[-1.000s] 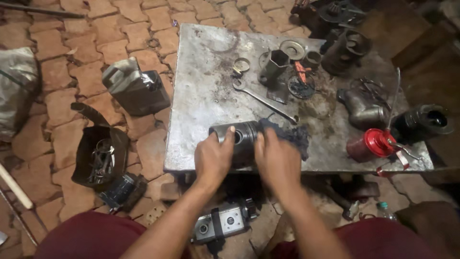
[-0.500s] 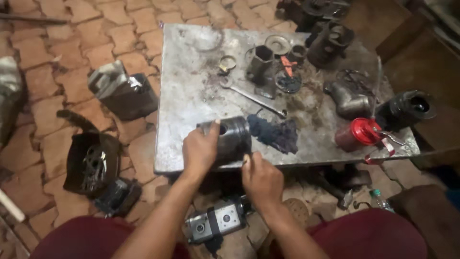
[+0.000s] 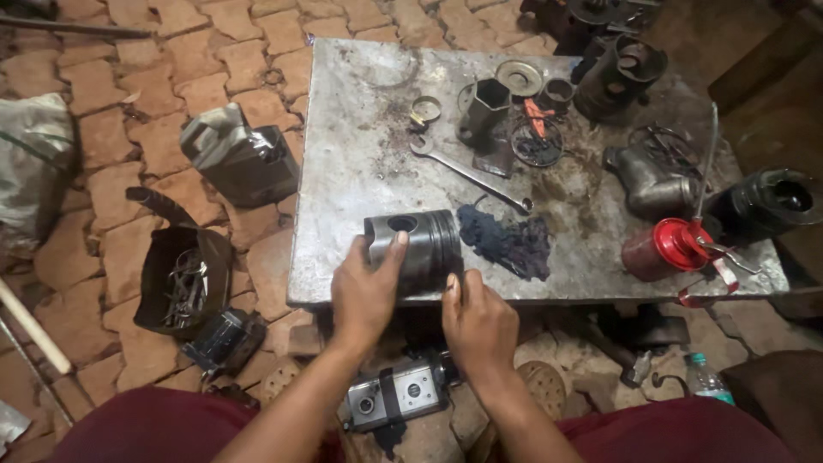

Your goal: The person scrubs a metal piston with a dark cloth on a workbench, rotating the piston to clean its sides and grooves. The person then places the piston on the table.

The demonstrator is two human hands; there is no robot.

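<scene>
Head view shows us the grey metal table first, a stained steel sheet standing on a brick floor. On its near edge lies the piston, a dark ringed cylinder on its side with a round pin hole facing up. Our left hand is curled over the piston's left end, thumb up along its side near the hole, so it grips the piston. Our right hand sits just below the piston's right end at the table edge, fingers loosely bent; the fingertips touch the piston's lower rim, but we cannot tell whether it truly grips.

Just right of the piston lies a dark rag. Beyond it a long spanner lies slantwise, and a red oil can sits near the right edge. On the floor left of the table we see a grey canister, and nearer us a black tub of small tools. Below the hands, on the floor, lies a small grey pump body.
</scene>
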